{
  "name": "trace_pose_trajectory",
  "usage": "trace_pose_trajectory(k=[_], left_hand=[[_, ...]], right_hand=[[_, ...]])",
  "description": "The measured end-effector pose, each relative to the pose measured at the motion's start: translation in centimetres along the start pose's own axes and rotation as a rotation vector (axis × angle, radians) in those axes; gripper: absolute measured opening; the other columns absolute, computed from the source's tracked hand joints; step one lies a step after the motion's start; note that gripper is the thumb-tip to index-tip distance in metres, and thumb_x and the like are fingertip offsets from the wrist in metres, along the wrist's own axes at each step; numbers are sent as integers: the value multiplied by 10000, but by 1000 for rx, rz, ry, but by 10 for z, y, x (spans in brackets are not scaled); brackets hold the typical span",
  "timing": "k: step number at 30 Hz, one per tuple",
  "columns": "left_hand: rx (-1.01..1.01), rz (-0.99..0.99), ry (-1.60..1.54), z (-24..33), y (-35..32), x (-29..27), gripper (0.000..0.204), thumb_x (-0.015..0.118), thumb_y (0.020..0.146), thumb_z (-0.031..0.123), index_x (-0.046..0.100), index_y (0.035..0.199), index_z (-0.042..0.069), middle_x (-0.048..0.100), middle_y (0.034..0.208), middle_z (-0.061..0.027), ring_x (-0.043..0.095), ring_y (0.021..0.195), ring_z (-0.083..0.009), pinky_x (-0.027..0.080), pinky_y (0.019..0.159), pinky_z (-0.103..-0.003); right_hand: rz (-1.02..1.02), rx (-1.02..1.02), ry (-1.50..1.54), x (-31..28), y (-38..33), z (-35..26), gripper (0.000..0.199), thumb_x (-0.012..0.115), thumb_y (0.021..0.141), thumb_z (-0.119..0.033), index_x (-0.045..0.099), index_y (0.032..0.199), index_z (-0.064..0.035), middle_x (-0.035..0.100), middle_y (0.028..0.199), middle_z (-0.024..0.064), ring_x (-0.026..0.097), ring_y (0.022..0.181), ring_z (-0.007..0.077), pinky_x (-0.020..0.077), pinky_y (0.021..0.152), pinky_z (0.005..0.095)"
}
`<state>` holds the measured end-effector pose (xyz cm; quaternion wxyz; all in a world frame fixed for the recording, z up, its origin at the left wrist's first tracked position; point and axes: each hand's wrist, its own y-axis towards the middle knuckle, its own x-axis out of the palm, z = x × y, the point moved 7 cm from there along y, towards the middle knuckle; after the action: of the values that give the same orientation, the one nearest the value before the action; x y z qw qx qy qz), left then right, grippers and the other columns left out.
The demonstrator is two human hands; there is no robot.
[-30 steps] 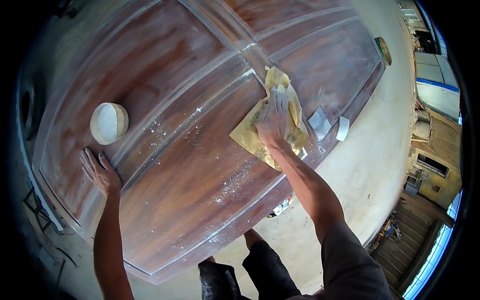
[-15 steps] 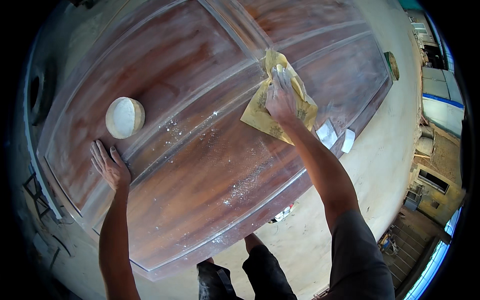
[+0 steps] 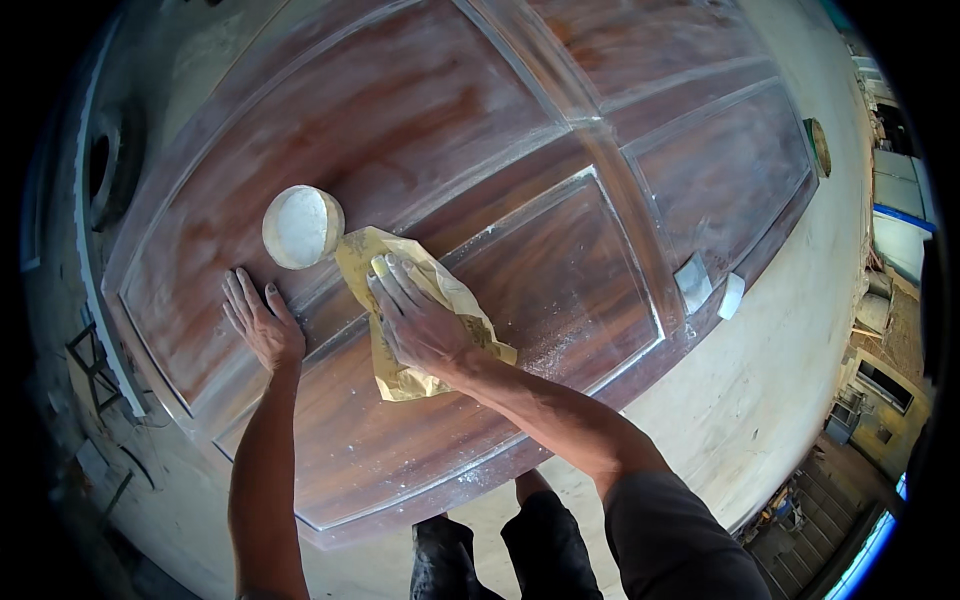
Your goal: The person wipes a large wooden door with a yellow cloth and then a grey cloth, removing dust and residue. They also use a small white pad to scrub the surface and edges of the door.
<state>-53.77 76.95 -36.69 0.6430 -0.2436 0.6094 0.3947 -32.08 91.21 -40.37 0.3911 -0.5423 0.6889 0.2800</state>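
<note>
One panelled wooden door (image 3: 480, 130) lies flat, reddish-brown with pale dust along its mouldings. One sheet of yellow sandpaper (image 3: 400, 375) lies on the door's lower panel region, near its middle. The right hand (image 3: 415, 320) presses flat on the sandpaper, fingers extended and together, gripping nothing. The left hand (image 3: 258, 322) rests palm-down on the door just left of the sandpaper, fingers spread, holding nothing. One round white bowl (image 3: 300, 226) stands on the door just above the two hands, touching the sandpaper's upper corner. Two small pale pieces (image 3: 708, 288) lie at the door's right edge
</note>
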Motion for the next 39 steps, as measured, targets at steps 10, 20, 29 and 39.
trace_pose_trajectory(k=[10, 20, 29, 39], left_hand=[[15, 8, -28, 5, -4, 4, 592, 458, 1068, 313, 348, 1577, 32, 335, 1637, -195, 263, 1539, -360, 169, 1255, -532], [21, 16, -37, 4, 2, 4, 604, 440, 1076, 341, 326, 1590, 44, 320, 1648, -187, 244, 1548, -348, 152, 1260, -521], [23, 9, -52, 12, -1, 5, 601, 395, 1087, 373, 347, 1583, 37, 322, 1645, -201, 235, 1552, -345, 134, 1261, -517], [26, 30, -58, 0, 0, 9, 587, 400, 1086, 372, 380, 1566, 34, 355, 1628, -200, 265, 1540, -347, 157, 1254, -514]], right_hand=[[173, 274, -217, -67, 6, 9, 636, 468, 1019, -305, 399, 1483, 125, 391, 1564, 303, 326, 1497, 417, 221, 1258, 501], [266, 422, -356, -118, -18, 81, 673, 428, 1051, -452, 383, 1551, -5, 364, 1620, 207, 273, 1536, 359, 162, 1280, 490], [90, 491, -756, -170, -67, 173, 635, 464, 1029, -362, 382, 1532, 17, 336, 1616, 237, 215, 1547, 389, 95, 1275, 546], [174, 355, -480, -169, -96, 154, 655, 501, 1026, -406, 384, 1529, -2, 378, 1583, 213, 263, 1531, 343, 123, 1279, 548]])
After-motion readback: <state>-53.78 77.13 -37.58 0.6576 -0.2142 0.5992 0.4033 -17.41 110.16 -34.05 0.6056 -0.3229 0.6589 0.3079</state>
